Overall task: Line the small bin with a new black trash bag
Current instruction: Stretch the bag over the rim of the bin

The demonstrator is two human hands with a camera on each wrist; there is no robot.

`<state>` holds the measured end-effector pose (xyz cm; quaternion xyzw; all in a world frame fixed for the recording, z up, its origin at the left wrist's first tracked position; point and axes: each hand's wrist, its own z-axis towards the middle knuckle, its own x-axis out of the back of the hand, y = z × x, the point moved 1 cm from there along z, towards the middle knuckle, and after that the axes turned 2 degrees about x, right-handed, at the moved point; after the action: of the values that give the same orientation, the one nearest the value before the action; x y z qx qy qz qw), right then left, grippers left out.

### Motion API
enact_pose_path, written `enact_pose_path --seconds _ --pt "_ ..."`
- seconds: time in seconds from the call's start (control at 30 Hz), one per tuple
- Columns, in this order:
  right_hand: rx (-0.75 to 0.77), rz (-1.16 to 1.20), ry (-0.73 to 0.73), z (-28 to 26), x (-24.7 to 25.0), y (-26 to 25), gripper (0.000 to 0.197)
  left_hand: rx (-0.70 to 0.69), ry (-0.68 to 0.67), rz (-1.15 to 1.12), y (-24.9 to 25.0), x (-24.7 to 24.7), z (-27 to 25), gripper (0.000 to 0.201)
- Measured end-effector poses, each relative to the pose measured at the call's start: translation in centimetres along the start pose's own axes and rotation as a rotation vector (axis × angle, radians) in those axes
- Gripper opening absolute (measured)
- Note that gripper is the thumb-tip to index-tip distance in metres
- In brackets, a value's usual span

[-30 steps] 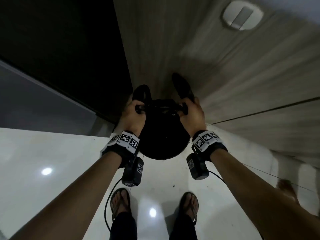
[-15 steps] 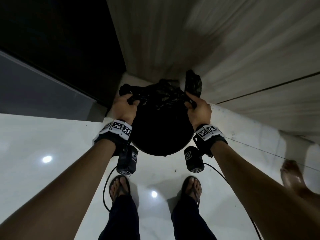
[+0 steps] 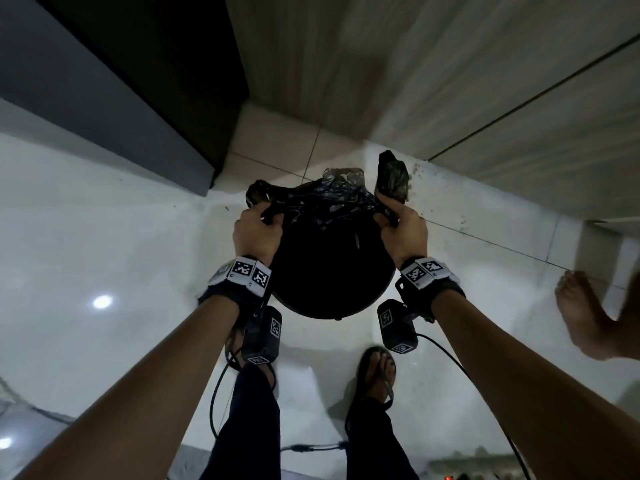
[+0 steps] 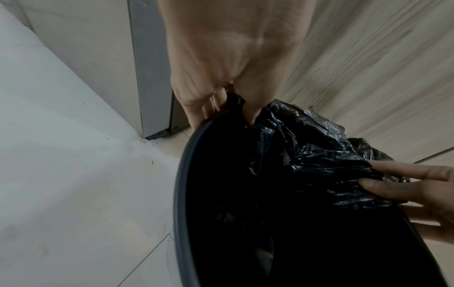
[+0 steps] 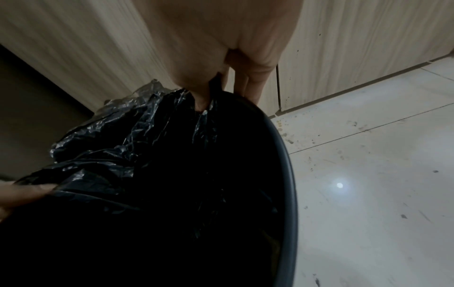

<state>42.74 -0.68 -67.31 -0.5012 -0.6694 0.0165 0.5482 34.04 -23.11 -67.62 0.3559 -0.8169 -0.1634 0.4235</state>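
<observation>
- Small round bin (image 3: 332, 271) is seen upright between both hands, mouth facing up.
- Black trash bag (image 3: 322, 202) is stretched left-to-right across the far rim, gripped by left hand (image 3: 254, 233) and right hand (image 3: 403, 233).
- Compared with 0.5 s ago, the bag is spread lower over the rim.

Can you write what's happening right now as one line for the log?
step: spreading bag over bin | left hand: grips trash bag | right hand: grips bag | small bin: on floor, near rim uncovered

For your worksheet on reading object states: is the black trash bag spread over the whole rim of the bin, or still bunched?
Still bunched: the black trash bag is crumpled at the far side, and the bin rim shows bare.
</observation>
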Motion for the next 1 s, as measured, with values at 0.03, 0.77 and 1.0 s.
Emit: enact_pose_path --seconds 0.03,0.77,1.0 --pt "0.013 -0.009 -0.005 -0.4 0.0 0.2 0.042 -0.001 0.002 -0.008 -0.2 -0.2 -0.8 0.040" --pt "0.473 -0.186 0.375 0.0 2.2 -6.8 0.025 -0.495 0.098 0.418 6.9 -1.5 0.4 0.028" --pt "0.716 -0.229 0.234 -0.5 1.7 -10.7 0.038 -0.523 -0.050 0.237 8.5 0.6 -0.5 0.018"
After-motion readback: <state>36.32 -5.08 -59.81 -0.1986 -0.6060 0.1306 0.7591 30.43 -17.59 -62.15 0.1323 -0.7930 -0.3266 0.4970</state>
